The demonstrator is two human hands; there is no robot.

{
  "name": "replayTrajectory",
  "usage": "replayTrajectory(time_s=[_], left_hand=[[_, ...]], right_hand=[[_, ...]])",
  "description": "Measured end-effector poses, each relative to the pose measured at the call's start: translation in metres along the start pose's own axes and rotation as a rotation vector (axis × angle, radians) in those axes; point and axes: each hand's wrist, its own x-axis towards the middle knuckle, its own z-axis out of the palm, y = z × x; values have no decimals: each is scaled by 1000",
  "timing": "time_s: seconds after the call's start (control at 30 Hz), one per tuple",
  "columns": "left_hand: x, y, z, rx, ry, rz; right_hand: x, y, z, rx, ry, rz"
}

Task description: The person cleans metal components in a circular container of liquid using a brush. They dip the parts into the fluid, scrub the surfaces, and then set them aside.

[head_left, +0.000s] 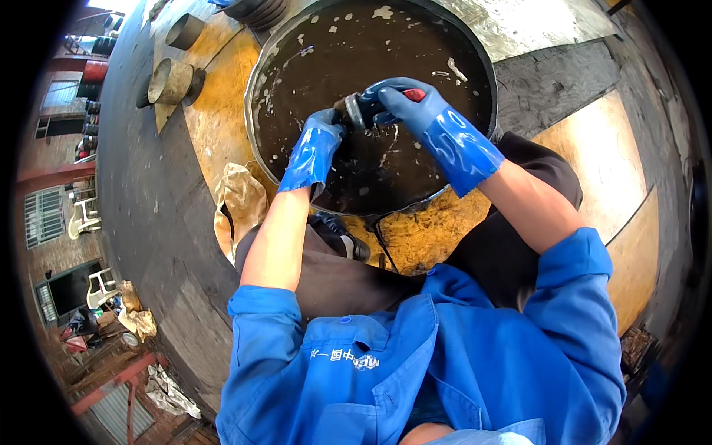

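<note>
A large round metal tub [251,111] full of dark, murky liquid [400,174] stands in front of me, with pale flecks of foam on the surface. Over its middle, my left hand [325,123] in a blue rubber glove is closed on a small dark metal cylindrical part [355,112] with a ring-like rim. My right hand [406,104], gloved the same way, curls beside that part. A red-ended tool [414,95] sticks out of its grip; the tool's other end is hidden, so its kind is unclear.
Left of the tub stand a flanged metal cylinder [170,81] and a dark metal cup-like piece [185,32]. Dark stacked rings [256,10] touch the far-left side. A tan crumpled cloth [239,196] lies by my left knee. Boards [604,148] cover the ground at right.
</note>
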Motion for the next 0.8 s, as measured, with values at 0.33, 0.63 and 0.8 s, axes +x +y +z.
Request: replayTrajectory(time_s=[0.33,0.63,0.8], left_hand=[[-20,40,-1,-453,-75,-65],[-16,34,17,-332,-53,92],[-1,6,21,-277,-41,93]], right_hand=[[-12,2,-5,-567,-114,188],[-4,-8,-15,-396,-21,156],[13,-15,-32,-331,25,77]])
